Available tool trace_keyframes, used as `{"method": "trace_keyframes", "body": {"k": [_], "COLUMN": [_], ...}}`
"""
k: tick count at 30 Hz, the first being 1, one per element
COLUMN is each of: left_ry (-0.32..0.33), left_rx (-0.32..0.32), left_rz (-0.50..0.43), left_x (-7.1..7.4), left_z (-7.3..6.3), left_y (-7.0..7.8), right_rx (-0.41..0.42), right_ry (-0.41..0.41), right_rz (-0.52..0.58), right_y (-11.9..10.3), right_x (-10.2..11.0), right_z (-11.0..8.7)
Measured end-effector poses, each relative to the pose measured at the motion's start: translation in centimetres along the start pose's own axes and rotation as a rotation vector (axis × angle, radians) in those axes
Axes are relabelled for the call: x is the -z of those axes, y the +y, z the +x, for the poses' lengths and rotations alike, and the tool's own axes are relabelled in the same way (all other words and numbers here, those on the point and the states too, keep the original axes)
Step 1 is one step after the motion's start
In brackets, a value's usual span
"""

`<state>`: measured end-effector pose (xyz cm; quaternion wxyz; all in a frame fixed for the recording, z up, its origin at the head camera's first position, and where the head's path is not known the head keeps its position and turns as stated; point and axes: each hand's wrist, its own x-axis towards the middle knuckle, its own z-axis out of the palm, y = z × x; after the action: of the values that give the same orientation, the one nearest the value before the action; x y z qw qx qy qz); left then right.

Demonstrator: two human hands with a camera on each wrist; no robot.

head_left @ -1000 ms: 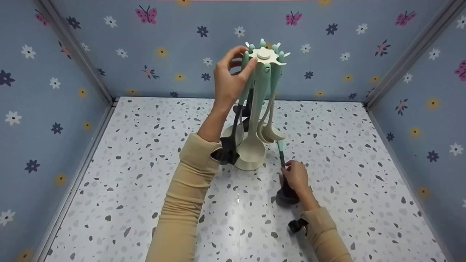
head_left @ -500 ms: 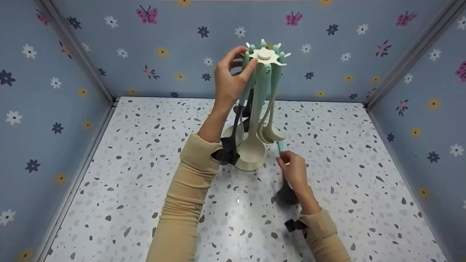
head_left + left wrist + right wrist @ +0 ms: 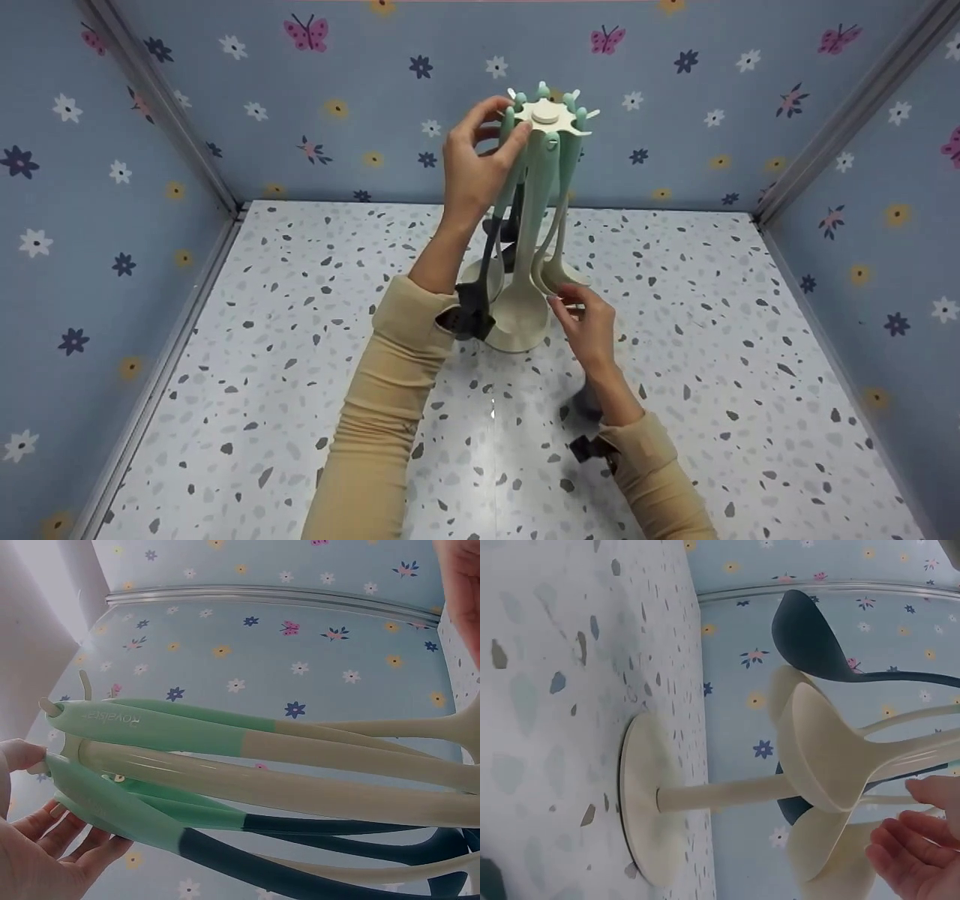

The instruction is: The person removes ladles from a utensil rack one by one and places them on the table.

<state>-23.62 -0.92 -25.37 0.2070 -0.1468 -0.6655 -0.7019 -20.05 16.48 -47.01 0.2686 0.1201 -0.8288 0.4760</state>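
My left hand (image 3: 474, 161) pinches the mint handle (image 3: 112, 806) of a dark ladle (image 3: 806, 634) at the top of a cream utensil stand (image 3: 545, 112). Its thumb lies at the hook end, with the other fingers behind the handle. My right hand (image 3: 591, 322) is beside the lower part of the stand, fingers loosely bent and holding nothing. In the right wrist view its fingertips are close to the hanging cream ladle (image 3: 832, 754). A second dark ladle (image 3: 587, 401) lies on the table, mostly hidden under my right hand and wrist.
More cream and dark utensils with mint handles hang round the stand, whose round base (image 3: 649, 832) rests on the speckled table (image 3: 720, 337). Blue flowered panels (image 3: 375, 97) rise at the back and both sides.
My right hand has moved up and left, from the dark ladle on the table towards the hanging cream utensils, letting go of the ladle. The left hand stays at the stand's top.
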Motion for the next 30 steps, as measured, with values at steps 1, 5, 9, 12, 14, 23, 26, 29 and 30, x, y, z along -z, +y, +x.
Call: {"method": "trace_keyframes", "body": {"k": [1,5,9,12,14,23,26,29,30], "left_ry": [0.001,-0.001,-0.004,-0.007,-0.009,-0.005,-0.007,-0.007,-0.007], "left_rx": [0.000,-0.004,-0.010,-0.013,-0.014,-0.021,-0.014,-0.002,0.000], "left_rz": [0.000,0.004,0.004,0.007,0.012,0.027,0.025,0.021,0.021], "left_x": [0.0,0.0,0.0,0.0,0.0,0.1,0.1,0.1,0.1], "left_z": [0.0,0.1,0.1,0.1,0.0,0.0,0.0,0.0,0.0], "left_y": [0.0,0.0,0.0,0.0,0.1,0.0,0.0,0.1,0.1], "right_rx": [0.016,0.047,0.035,0.041,0.051,-0.014,-0.026,-0.015,-0.009], "right_ry": [0.006,0.021,0.021,0.020,0.024,0.029,0.035,0.044,0.046], "right_rz": [0.024,0.082,0.114,0.158,0.192,0.294,0.290,0.278,0.278], "right_y": [-0.1,-0.7,-1.5,-2.1,-2.9,-5.4,-5.4,-5.4,-5.4], "right_x": [-0.2,-0.8,-1.3,-1.6,-1.7,-2.1,-2.3,-2.5,-2.6], "right_z": [0.2,1.0,1.8,2.3,2.6,3.1,3.2,3.3,3.3]}}
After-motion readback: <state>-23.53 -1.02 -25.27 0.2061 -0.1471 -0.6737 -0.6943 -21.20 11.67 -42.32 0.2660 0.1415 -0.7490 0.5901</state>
